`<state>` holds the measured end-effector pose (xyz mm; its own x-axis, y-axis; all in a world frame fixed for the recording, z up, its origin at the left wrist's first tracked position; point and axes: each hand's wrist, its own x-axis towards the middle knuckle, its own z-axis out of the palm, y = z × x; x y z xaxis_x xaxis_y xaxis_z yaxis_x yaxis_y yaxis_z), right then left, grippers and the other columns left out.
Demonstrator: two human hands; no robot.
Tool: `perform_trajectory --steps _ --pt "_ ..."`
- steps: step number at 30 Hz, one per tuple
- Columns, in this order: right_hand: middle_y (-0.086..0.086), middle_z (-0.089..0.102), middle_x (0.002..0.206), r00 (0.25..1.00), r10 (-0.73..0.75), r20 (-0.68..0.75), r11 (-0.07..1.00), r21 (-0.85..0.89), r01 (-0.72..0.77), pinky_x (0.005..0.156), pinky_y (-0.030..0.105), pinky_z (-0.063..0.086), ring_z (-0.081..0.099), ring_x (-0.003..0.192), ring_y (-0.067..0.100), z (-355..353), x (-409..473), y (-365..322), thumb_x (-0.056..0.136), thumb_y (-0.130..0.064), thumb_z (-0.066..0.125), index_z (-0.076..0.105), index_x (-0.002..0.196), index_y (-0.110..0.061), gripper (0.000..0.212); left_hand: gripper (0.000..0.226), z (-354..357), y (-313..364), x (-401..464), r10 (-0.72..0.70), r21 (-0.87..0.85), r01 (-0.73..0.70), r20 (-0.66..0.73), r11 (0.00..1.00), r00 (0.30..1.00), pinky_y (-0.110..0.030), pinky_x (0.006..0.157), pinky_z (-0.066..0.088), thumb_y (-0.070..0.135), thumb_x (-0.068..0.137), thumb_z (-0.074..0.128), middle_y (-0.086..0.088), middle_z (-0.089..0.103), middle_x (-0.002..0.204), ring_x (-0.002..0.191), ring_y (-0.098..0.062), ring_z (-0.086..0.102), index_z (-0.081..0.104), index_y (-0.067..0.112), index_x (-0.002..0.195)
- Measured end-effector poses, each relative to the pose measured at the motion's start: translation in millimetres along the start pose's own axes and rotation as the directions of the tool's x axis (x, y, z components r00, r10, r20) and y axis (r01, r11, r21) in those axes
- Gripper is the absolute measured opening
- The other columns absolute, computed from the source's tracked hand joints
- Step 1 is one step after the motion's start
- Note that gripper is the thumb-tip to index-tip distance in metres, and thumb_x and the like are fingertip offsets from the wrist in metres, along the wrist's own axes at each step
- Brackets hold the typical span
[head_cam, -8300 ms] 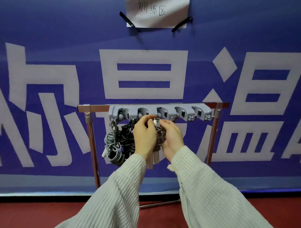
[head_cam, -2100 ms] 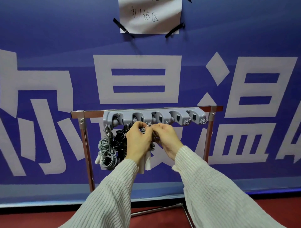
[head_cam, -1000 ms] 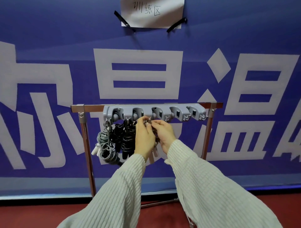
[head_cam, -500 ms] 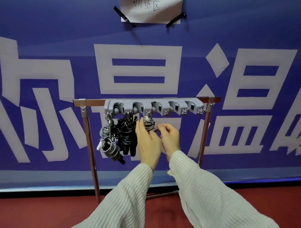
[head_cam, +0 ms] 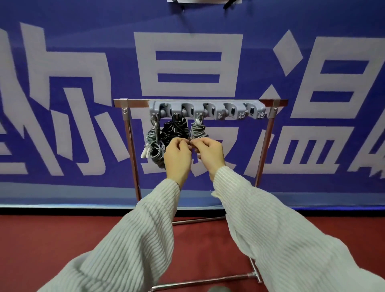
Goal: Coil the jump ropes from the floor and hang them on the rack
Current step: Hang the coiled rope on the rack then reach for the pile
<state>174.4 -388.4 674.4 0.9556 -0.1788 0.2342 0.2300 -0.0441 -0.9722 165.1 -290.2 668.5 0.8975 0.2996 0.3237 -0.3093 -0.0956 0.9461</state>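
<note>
Three coiled ropes hang from the rack [head_cam: 207, 110] at twelve o'clock. Left hand [head_cam: 178, 158] and right hand [head_cam: 209, 154], fingers curled, meet below the grey rope [head_cam: 198, 131]; whether they pinch it is unclear. A tug could unhook it.

A large blue fabric banner [head_cam: 83, 52] printed with big white block characters hangs behind, a white paper sheet [head_cam: 204, 1] taped at its top edge, above the dark red carpeted floor [head_cam: 52, 239].
</note>
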Motion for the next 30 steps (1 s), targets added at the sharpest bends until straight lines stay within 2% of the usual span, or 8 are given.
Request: perform_trajectory --steps 4,7,9,11,17,22,26,30 --pt "0.010 0.075 0.085 0.997 -0.002 0.074 1.000 -0.002 0.002 0.063 0.021 0.051 0.062 0.071 0.009 23 -23 -3 0.095 -0.014 0.066 0.078 0.094 -0.007 0.014 0.022 -40 3 -6 -0.028 0.025 0.027 0.013 0.999 1.000 -0.050 0.069 0.060 0.018 0.092 0.045 -0.006 0.073 0.081 0.077 -0.030 0.071 0.067 0.019 0.089" --pt "0.003 0.071 0.079 0.993 0.029 0.117 1.000 -0.002 -0.029 0.056 0.014 0.047 0.058 0.062 0.002 47 -43 4 0.095 -0.012 0.065 0.077 0.094 -0.005 0.014 0.022 -79 -7 -11 -0.056 0.028 0.056 0.004 0.998 0.998 -0.053 0.071 0.062 0.022 0.088 0.046 -0.005 0.073 0.077 0.077 -0.033 0.073 0.067 0.018 0.085" --pt "0.006 0.073 0.082 0.986 0.052 0.157 0.998 -0.025 -0.049 0.059 0.016 0.047 0.058 0.067 0.005 66 -58 10 0.095 -0.014 0.065 0.077 0.093 -0.007 0.014 0.021 -108 -18 -18 -0.072 0.041 0.072 -0.009 0.997 0.997 -0.045 0.071 0.061 0.025 0.088 0.047 -0.001 0.073 0.075 0.074 -0.024 0.071 0.067 0.020 0.082" --pt "0.010 0.073 0.088 0.977 0.070 0.200 0.997 -0.053 -0.060 0.062 0.021 0.046 0.058 0.073 0.010 87 -75 22 0.095 -0.015 0.065 0.077 0.091 -0.007 0.015 0.020 -137 -31 -25 -0.092 0.037 0.093 -0.025 0.995 0.995 -0.038 0.065 0.054 0.022 0.091 0.050 -0.001 0.071 0.074 0.069 -0.018 0.064 0.067 0.017 0.083" --pt "0.006 0.070 0.087 0.934 0.146 0.327 0.988 -0.095 -0.121 0.062 0.021 0.048 0.059 0.075 0.012 153 -130 78 0.095 -0.016 0.066 0.076 0.092 -0.007 0.013 0.021 -221 -103 -63 -0.218 0.014 0.221 -0.119 0.975 0.969 -0.031 0.059 0.046 0.020 0.094 0.050 -0.005 0.066 0.069 0.062 -0.017 0.057 0.064 0.014 0.080" --pt "0.007 0.068 0.086 0.867 0.252 0.431 0.967 -0.150 -0.207 0.061 0.022 0.045 0.058 0.072 0.012 204 -163 129 0.094 -0.015 0.066 0.073 0.081 -0.016 0.015 0.020 -278 -158 -85 -0.312 -0.004 0.318 -0.202 0.948 0.928 -0.033 0.061 0.046 0.022 0.088 0.049 0.000 0.062 0.063 0.060 -0.018 0.055 0.063 0.014 0.075" --pt "0.008 0.068 0.083 0.806 0.309 0.504 0.948 -0.226 -0.222 0.057 0.020 0.042 0.056 0.064 0.007 242 -171 177 0.094 -0.013 0.067 0.074 0.086 -0.013 0.011 0.020 -324 -204 -85 -0.372 -0.053 0.374 -0.295 0.926 0.880 -0.028 0.056 0.044 0.023 0.091 0.050 0.002 0.061 0.063 0.063 -0.019 0.056 0.061 0.016 0.076" --pt "0.001 0.071 0.082 0.688 0.403 0.603 0.909 -0.351 -0.226 0.057 0.020 0.043 0.057 0.067 0.007 274 -175 233 0.094 -0.017 0.069 0.076 0.090 -0.015 0.008 0.021 -366 -264 -87 -0.455 -0.055 0.469 -0.362 0.882 0.813 -0.028 0.057 0.044 0.023 0.094 0.049 0.002 0.061 0.066 0.060 -0.016 0.054 0.061 0.017 0.078"
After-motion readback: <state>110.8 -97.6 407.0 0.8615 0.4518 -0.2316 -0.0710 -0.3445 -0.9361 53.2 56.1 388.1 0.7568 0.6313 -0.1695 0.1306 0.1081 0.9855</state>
